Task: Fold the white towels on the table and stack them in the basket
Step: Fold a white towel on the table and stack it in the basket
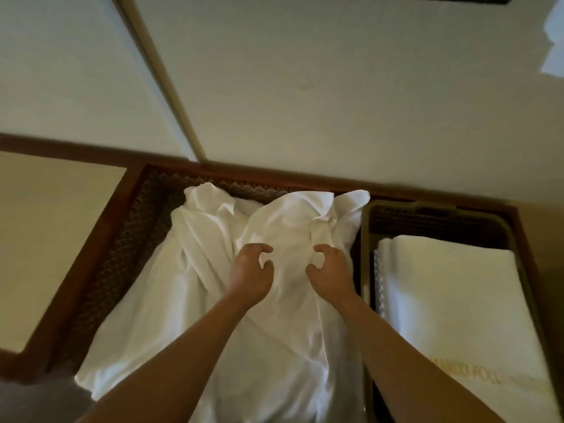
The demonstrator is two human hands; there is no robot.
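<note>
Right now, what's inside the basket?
The basket holds a folded white towel with gold lettering near its front edge. Whether more towels lie beneath it cannot be seen; the top one covers them.

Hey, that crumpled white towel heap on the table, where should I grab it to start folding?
Probably at the far corners of the crumpled towel, the two peaks near the wall, coming from above with the left hand and right hand. They stick up free of the heap, so lifting there should let the cloth hang open. Both hands now hover mid-heap, fingers curled.
</note>
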